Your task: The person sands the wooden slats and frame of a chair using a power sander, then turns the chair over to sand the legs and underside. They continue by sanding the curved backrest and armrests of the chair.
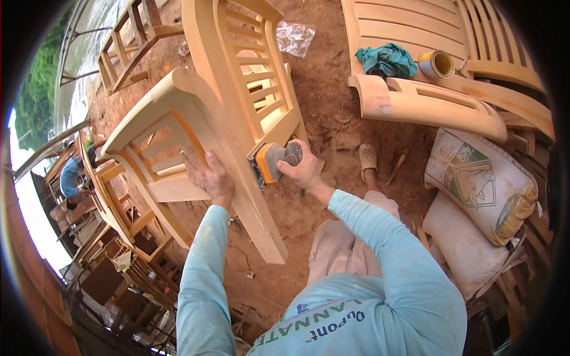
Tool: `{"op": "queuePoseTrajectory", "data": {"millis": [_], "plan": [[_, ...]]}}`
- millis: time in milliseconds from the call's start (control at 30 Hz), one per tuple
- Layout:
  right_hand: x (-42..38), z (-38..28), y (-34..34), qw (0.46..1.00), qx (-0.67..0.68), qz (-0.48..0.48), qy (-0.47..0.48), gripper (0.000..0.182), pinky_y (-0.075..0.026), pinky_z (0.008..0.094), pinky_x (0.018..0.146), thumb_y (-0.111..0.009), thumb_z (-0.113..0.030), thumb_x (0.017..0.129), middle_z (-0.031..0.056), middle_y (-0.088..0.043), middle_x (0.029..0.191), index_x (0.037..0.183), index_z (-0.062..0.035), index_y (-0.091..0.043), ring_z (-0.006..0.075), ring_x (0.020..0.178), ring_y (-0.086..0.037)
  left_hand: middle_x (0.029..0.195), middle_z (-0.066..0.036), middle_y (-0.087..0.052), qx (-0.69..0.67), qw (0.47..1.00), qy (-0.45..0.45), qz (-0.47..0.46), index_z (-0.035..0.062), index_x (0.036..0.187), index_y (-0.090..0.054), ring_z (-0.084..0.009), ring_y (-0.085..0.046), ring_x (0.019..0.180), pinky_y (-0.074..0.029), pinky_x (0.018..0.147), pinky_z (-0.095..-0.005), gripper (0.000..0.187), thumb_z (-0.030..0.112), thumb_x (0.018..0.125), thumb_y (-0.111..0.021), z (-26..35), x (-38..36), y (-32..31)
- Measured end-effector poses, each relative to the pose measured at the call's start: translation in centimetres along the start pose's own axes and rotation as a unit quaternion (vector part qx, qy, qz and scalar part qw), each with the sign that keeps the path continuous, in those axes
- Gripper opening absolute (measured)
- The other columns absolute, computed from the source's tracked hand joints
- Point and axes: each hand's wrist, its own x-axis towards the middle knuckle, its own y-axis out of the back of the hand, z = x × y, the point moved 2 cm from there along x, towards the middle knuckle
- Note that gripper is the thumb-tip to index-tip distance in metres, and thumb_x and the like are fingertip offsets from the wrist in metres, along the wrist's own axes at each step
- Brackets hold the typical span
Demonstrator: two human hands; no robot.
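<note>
A pale wooden chair with slatted back and arms stands tilted in front of me. My right hand is closed round an orange and grey power sander, whose flat pad faces the chair's wooden edge; whether it touches cannot be made out. My left hand lies with spread fingers on the chair's side, left of the sander. Below it a long wooden leg slants down to the right.
A second slatted wooden seat at the upper right bears a teal cloth and a yellow tin. Stacked sacks lie at the right. Wooden frames and a person in blue are at the left. A cable runs over the dirt floor.
</note>
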Motion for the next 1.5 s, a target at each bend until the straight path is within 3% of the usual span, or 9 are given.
{"op": "queuePoseTrajectory", "data": {"millis": [500, 700, 1100, 1300, 1400, 1500], "plan": [[-1.3, 0.5, 0.0, 1.0, 0.003, -0.004, 0.023, 0.069, -0.056, 0.0424, 0.088, -0.087, -0.031, 0.079, 0.0169, -0.069, 0.108, 0.133, -0.0037, -0.055, 0.0314, 0.098, -0.07, 0.172, -0.03, -0.028, 0.003, 1.0, -0.008, 0.01, -0.0003, 0.165, -0.033, -0.0441, -0.024, 0.16, -0.014, 0.128, -0.0606, 0.079, 0.055, 0.109, -0.04, 0.1, 0.3, 0.0], [-0.1, -0.8, -0.1, 1.0, 0.004, 0.001, -0.003, 0.069, -0.057, 0.0426, 0.088, -0.087, -0.032, 0.079, 0.0177, -0.069, 0.108, 0.133, -0.0043, -0.055, 0.0304, 0.099, -0.07, 0.172, -0.03, -0.027, 0.003, 1.0, 0.003, 0.003, 0.0004, 0.166, -0.032, -0.044, -0.023, 0.161, -0.013, 0.128, -0.0651, 0.08, 0.056, 0.108, -0.04, -0.1, 0.1, -0.1], [1.3, -0.2, -0.2, 1.0, 0.003, 0.014, 0.013, 0.068, -0.057, 0.0447, 0.089, -0.087, -0.034, 0.079, 0.0183, -0.07, 0.108, 0.131, -0.0043, -0.057, 0.0327, 0.1, -0.07, 0.172, -0.027, -0.029, 0.014, 0.999, -0.032, 0.02, 0.0059, 0.169, -0.028, -0.0454, -0.026, 0.158, -0.019, 0.126, -0.0603, 0.075, 0.049, 0.108, -0.041, 0.0, 0.2, 0.1], [3.5, -1.8, -0.4, 1.0, -0.009, 0.007, 0.015, 0.069, -0.057, 0.0456, 0.091, -0.087, -0.038, 0.078, 0.0205, -0.072, 0.11, 0.131, -0.004, -0.058, 0.0348, 0.102, -0.071, 0.173, -0.026, -0.028, 0.013, 1.0, -0.011, 0.011, 0.006, 0.169, -0.028, -0.0448, -0.025, 0.159, -0.015, 0.127, -0.0621, 0.077, 0.051, 0.108, -0.041, 0.2, 0.2, 0.1], [4.5, -2.7, -0.3, 1.0, 0.006, 0.008, 0.01, 0.071, -0.058, 0.0452, 0.091, -0.087, -0.039, 0.077, 0.0208, -0.073, 0.109, 0.131, -0.0027, -0.059, 0.0349, 0.102, -0.073, 0.168, -0.031, -0.034, 0.024, 0.999, -0.021, 0.029, -0.0046, 0.163, -0.035, -0.0453, -0.03, 0.158, -0.02, 0.128, -0.0547, 0.078, 0.052, 0.11, -0.04, 0.9, 0.1, 0.3], [6.5, -3.5, -0.4, 1.0, 0.012, -0.004, 0.007, 0.072, -0.058, 0.0443, 0.091, -0.087, -0.04, 0.077, 0.0208, -0.074, 0.109, 0.131, -0.0013, -0.059, 0.0341, 0.102, -0.074, 0.168, -0.031, -0.035, 0.029, 0.999, -0.02, 0.023, -0.0057, 0.162, -0.037, -0.0452, -0.03, 0.158, -0.021, 0.128, -0.0547, 0.078, 0.052, 0.11, -0.04, 0.7, 0.1, 0.3]]}}
